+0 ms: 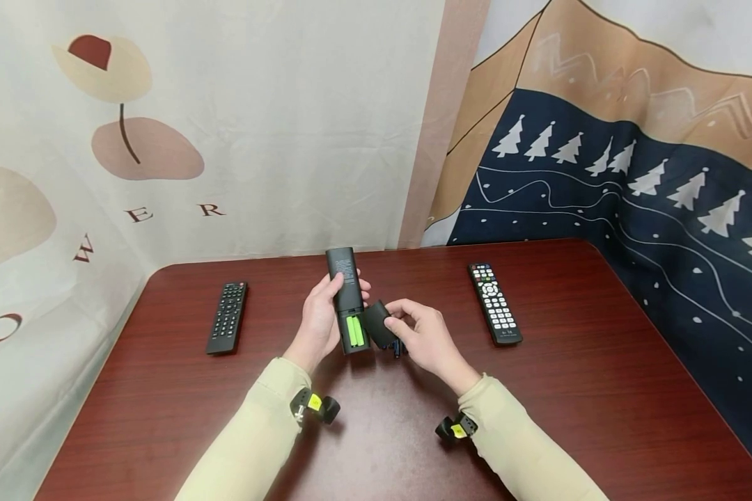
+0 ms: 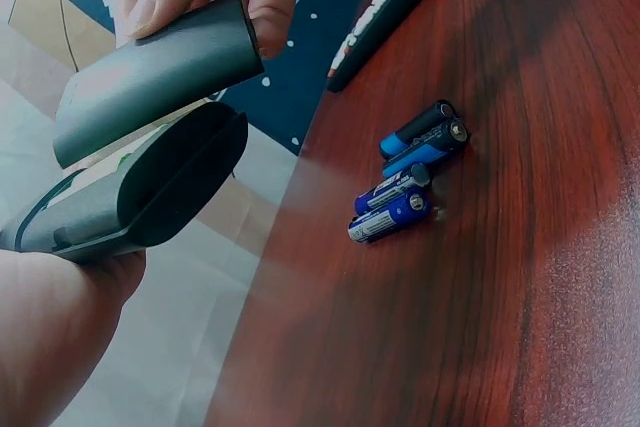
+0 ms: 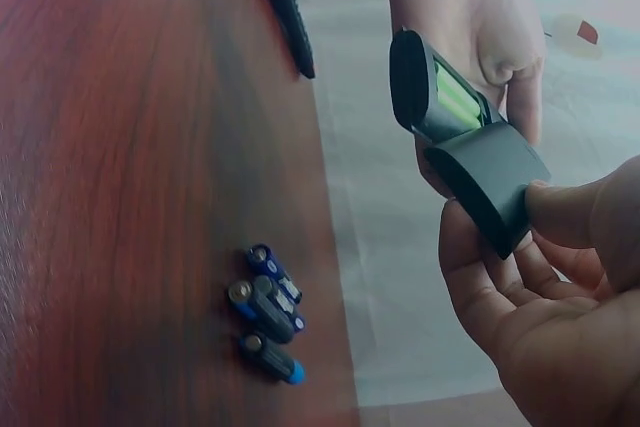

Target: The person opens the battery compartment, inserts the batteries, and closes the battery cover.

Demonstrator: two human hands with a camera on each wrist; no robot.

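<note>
My left hand (image 1: 318,316) grips a black remote control (image 1: 346,289) whose back faces up. Two green batteries (image 1: 355,330) lie side by side in its uncovered compartment. Between thumb and fingers, my right hand (image 1: 427,339) pinches the black battery cover (image 1: 379,325). In the head view the cover is right beside the compartment, tilted. The left wrist view puts the cover (image 2: 150,82) just over the remote's end (image 2: 180,177). Several loose blue and black batteries (image 2: 405,182) lie on the table below; in the head view they are mostly hidden behind the cover and right hand.
A black remote (image 1: 228,318) lies on the left of the dark red wooden table (image 1: 163,417). Another one with white buttons (image 1: 495,304) lies on the right. Printed curtains (image 1: 288,139) hang behind the table's far edge.
</note>
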